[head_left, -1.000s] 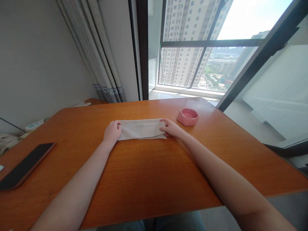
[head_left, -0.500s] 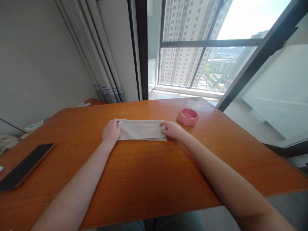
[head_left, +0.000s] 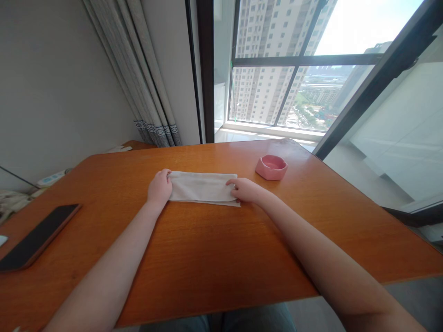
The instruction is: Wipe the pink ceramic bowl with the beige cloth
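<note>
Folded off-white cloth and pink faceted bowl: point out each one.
Folded off-white cloth (head_left: 201,187), head view: middle of its top layer.
Pink faceted bowl (head_left: 271,174), head view: near outer wall.

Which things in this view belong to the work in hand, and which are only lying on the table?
In the work:
White cloth, folded
Left hand, at the cloth's left end
Right hand, at its right end

Only lying about:
Pink bowl, beyond the right hand
Flat black pad, to the left
</note>
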{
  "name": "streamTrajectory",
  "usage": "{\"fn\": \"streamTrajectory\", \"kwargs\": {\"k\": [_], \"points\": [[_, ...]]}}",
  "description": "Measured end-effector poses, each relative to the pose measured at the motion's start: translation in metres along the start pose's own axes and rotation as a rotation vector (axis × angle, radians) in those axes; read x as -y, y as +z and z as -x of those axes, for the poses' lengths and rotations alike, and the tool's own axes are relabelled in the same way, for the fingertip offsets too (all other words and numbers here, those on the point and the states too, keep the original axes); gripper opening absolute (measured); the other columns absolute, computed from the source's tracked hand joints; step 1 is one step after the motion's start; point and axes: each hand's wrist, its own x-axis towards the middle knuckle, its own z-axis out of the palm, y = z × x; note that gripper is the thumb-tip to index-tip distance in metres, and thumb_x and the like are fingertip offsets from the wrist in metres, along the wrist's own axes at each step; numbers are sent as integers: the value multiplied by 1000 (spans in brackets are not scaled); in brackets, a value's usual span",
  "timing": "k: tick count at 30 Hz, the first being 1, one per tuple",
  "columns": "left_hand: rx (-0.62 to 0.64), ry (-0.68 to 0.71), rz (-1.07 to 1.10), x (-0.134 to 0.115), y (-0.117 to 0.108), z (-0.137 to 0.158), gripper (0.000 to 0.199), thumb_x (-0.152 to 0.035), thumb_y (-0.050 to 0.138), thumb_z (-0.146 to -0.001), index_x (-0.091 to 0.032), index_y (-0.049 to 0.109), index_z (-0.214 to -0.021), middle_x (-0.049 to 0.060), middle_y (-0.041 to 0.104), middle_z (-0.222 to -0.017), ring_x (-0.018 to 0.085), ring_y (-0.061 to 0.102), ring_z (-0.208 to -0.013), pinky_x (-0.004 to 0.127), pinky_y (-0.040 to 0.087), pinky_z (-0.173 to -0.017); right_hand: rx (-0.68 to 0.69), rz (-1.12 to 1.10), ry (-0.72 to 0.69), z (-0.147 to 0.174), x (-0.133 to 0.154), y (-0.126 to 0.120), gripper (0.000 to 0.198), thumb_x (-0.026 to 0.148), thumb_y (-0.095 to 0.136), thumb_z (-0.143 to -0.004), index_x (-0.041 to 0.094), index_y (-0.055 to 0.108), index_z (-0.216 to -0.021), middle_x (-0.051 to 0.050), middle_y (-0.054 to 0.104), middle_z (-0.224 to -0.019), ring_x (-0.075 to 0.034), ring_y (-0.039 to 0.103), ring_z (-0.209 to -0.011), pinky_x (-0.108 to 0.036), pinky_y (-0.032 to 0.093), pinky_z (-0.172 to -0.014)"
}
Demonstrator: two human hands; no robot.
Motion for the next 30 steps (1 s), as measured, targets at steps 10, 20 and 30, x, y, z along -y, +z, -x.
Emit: {"fn": "streamTrajectory", "kwargs": {"k": [10,20,30], "points": [[122,-40,-96,-11,-6,5,30,-22,41,-80,-20,56,-106,10,61,-110,26,59,-97,37,47,-77,-35,90,14,-1,-2,-6,37,15,48,-75,19,62,-109,-1,65,-73,-12,59,-61,-20,41,-60],[-2,144,-210,-25,-7,13,37,-20,38,-84,-16,57,-115,16,39,-140,32,43,-124,44,43,-93,-178,385,-38,7,14,3,34,19,54,-76,18,64,-109,-12,62,-103,-25,58,-94,-33,43,-82],[522,609,71,-38,8,21,58,-52,32,-89,-26,35,-140,7,28,-151,22,24,-139,47,13,-114,-280,330,-101,-18,14,48,65,56,32,-91,18,31,-143,-15,21,-152,-33,16,-139,-46,12,-111]]}}
